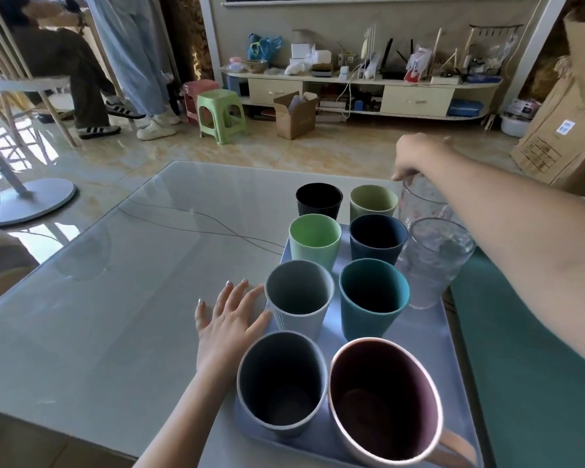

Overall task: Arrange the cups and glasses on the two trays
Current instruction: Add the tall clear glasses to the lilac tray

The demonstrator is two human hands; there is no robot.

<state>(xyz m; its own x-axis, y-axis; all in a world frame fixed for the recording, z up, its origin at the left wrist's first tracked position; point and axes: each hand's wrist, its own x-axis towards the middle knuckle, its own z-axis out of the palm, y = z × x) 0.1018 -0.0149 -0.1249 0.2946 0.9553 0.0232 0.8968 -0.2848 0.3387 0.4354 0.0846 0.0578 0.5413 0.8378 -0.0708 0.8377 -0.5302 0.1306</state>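
A pale blue tray (433, 349) on the table holds two rows of cups: black (319, 201), pale green (374, 202), light green (314, 239), navy (378, 239), grey-white (299, 295), teal (374, 295), a grey cup (282, 383) and a pink mug (385, 403) nearest me. A clear textured glass (434, 261) stands at the tray's right side. Behind it is another clear glass (419, 199), which my right hand (416, 158) grips by the rim from above. My left hand (232, 314) rests flat on the table, fingers spread, beside the grey-white cup.
A green surface (527, 349), possibly the second tray, lies right of the blue tray. The glass-topped table (115, 265) stretches left, with a thin cable (200, 224) across it. On the floor beyond are stools (220, 113), a cardboard box (294, 116) and seated people.
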